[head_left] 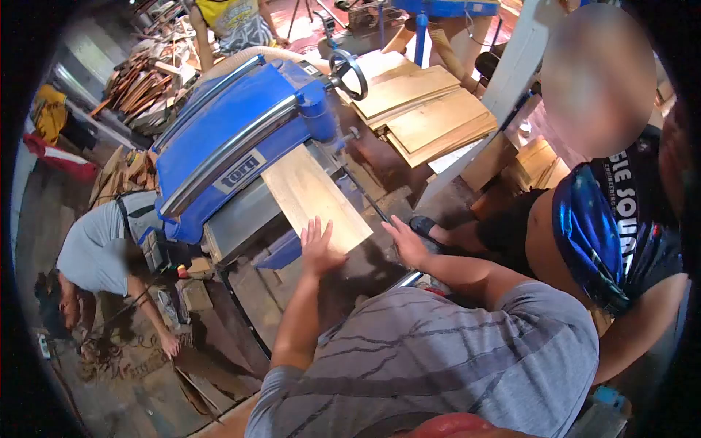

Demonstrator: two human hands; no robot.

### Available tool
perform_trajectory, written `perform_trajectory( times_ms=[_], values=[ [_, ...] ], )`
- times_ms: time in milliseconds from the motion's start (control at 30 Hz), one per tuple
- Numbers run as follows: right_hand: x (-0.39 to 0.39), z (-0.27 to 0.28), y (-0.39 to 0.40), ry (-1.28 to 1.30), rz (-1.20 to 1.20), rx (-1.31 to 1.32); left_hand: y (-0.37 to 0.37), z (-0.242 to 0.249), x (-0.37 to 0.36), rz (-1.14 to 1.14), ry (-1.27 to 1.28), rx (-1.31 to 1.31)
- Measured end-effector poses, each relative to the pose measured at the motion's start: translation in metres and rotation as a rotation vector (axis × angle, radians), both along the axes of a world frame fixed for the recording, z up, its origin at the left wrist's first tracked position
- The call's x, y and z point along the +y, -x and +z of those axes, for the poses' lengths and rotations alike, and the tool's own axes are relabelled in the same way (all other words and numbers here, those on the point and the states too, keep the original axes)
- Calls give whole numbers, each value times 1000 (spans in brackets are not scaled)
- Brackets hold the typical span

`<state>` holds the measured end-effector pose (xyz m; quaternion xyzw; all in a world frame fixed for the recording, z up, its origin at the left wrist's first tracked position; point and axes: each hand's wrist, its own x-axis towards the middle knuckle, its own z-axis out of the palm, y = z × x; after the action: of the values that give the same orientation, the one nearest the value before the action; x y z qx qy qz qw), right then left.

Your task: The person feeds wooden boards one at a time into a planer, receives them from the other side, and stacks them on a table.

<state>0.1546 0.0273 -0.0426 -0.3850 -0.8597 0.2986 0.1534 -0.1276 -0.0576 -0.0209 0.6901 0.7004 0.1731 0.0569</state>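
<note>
A pale wooden board (314, 193) lies on the metal bed (244, 215) of a blue thickness planer (226, 131), its far end under the machine's front. My left hand (321, 250) rests flat on the board's near end with the fingers spread. Just right of the board's near corner is my right hand (407, 242), open with fingers extended and holding nothing. It looks apart from the board.
Stacked flat boards (431, 109) stand right of the planer, below its handwheel (347, 74). A person in a dark shirt (613, 219) stands close on my right. Another person (98, 244) bends to the floor at left. Scrap wood (157, 84) is piled behind.
</note>
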Motion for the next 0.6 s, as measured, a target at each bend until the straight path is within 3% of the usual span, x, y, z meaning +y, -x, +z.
perform_trajectory(
  times_ms=[200, 267, 333, 400, 600],
  values=[
    [-1, -3, -3, 75, 5, -96, 12, 8, 15, 4, 146, 33],
    [3, -43, -5, 3, -17, -69, 14, 9, 20, -15, 157, 41],
    [-2, 6, 0, 124, -22, -212, 13, 17, 20, -12, 130, 46],
    [-4, -12, -1, 50, -38, -110, 17, 23, 21, -31, 121, -28],
    [-6, -8, 3, 14, -47, -143, 32, 17, 31, -36, 101, -24]
  ],
)
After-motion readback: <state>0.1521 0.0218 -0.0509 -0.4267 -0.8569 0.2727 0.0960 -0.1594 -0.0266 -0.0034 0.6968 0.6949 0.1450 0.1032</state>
